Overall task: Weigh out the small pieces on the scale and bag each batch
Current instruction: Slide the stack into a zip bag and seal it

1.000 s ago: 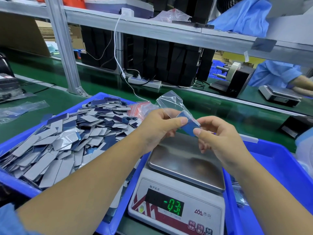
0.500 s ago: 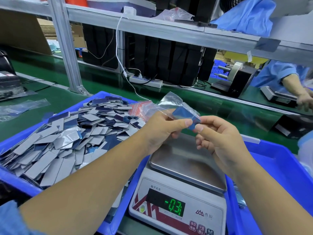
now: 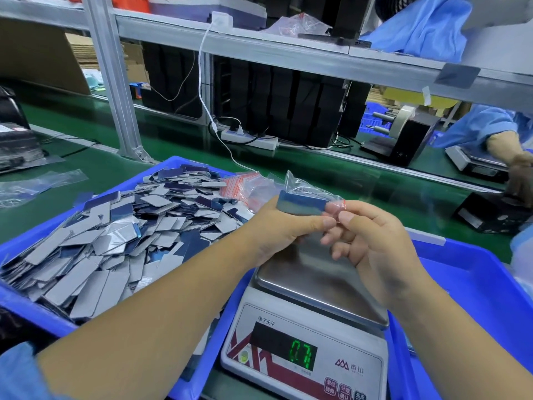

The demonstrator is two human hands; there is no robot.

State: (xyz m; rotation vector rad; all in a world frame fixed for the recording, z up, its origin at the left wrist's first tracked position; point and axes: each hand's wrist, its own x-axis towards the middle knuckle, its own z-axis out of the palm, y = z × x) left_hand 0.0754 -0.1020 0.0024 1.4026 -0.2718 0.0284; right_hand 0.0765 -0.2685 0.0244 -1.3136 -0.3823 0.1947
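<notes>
Head view: at mid-frame, above the scale (image 3: 311,313), the left hand (image 3: 277,226) grips a stack of blue pieces (image 3: 301,204) inside a clear bag (image 3: 305,189), thumb and fingers curled round it. The right hand (image 3: 372,238) pinches the bag's red-striped mouth between thumb and forefinger, the other fingers loosely curled. More pieces fill the blue tray (image 3: 34,313) at left; spare bags (image 3: 242,184) lie on its far edge. The scale's green digits glow at bottom centre

Green conveyor belt (image 3: 86,166), grey metal shelf (image 3: 288,50) on an aluminium post (image 3: 112,82), white power strip (image 3: 249,139)
</notes>
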